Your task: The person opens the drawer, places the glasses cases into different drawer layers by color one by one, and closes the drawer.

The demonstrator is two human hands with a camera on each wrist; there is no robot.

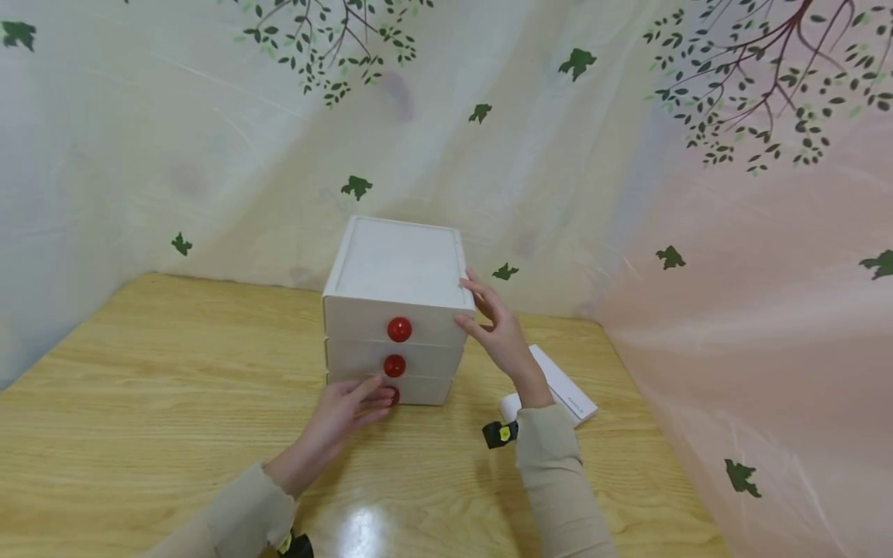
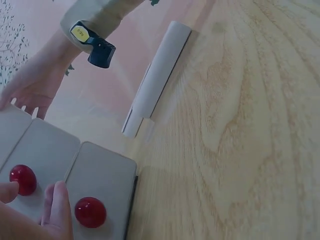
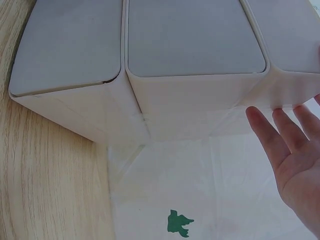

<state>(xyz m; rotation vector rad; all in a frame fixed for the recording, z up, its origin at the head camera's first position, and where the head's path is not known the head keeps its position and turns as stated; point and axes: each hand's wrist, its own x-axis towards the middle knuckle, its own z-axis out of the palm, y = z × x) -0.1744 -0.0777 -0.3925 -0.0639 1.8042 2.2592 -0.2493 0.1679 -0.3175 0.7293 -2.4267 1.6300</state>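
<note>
On the wooden table, the white three-drawer cabinet is standing upright. Your right hand is touching its right side, fingers spread; your left hand, extended and unclamped, is partly hiding the bottom red knob, contact remaining unclear.

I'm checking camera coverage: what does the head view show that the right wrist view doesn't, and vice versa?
Head only: three red knobs, the top of the drawer unit, the left hand, a white item on the table and printed branches.

Right wrist only: the unit's right side wall.

Both: drawer fronts, the right hand, part of the table, a green leaf print.
</note>
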